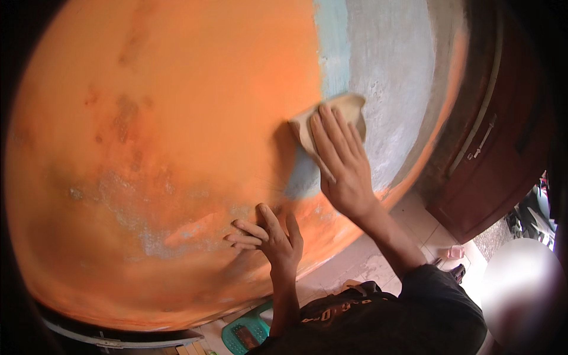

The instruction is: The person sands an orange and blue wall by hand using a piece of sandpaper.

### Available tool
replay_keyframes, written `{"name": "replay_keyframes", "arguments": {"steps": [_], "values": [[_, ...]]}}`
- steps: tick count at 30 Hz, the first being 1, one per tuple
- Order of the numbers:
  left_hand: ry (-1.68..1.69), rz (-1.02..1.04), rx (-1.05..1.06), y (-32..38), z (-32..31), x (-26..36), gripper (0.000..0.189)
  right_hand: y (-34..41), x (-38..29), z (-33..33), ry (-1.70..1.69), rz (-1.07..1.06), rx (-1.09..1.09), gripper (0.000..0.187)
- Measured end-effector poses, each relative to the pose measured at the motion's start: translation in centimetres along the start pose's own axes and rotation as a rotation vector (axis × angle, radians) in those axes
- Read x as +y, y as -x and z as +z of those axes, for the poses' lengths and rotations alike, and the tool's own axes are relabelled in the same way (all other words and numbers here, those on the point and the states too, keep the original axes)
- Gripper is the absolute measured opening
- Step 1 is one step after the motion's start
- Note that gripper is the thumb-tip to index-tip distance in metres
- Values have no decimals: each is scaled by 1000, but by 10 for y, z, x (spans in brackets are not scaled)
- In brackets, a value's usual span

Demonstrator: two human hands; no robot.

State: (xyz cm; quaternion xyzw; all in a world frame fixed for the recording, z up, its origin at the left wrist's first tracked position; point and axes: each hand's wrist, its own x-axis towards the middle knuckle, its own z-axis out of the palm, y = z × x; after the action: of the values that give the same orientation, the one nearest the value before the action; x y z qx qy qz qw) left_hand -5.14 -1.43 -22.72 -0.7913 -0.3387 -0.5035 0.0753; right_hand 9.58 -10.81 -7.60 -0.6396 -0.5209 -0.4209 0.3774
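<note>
My right hand (346, 168) lies over a beige sheet (353, 108), which looks like sandpaper, and presses it against the wall with the fingers extended. The sheet's corners curl up, and its working face is hidden. It sits where the orange paint (222, 88) meets a pale blue strip (333, 49) and a grey area (386, 84). Lower and to the left, my left hand (279, 242) has its fingers spread at the orange wall and holds nothing. Worn, whitish patches (153, 235) mark the paint beside it.
A green plastic stool (230, 335) bearing a dark brown block (245, 337) stands at the bottom. A dark red door (483, 191) is at right, with a motorcycle (534, 217) beyond. A small pink object (455, 252) lies on the tiled floor (412, 217).
</note>
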Motion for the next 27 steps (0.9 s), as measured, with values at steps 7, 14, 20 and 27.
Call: {"name": "replay_keyframes", "arguments": {"steps": [7, 14, 20, 27], "values": [[-18, 34, 73, -6, 3, 1, 76, -24, 3, -11, 2, -17, -33, 61], [-3, 64, 48, -9, -8, -5, 74, 17, -11, 2, -59, 81, -59, 58], [-59, 63, 68, -3, 3, -5, 75, -39, -2, -8, 13, -23, 58, 54], [-38, 55, 62, -1, 6, -4, 72, 37, -13, 15, -9, 80, -45, 56]]}}
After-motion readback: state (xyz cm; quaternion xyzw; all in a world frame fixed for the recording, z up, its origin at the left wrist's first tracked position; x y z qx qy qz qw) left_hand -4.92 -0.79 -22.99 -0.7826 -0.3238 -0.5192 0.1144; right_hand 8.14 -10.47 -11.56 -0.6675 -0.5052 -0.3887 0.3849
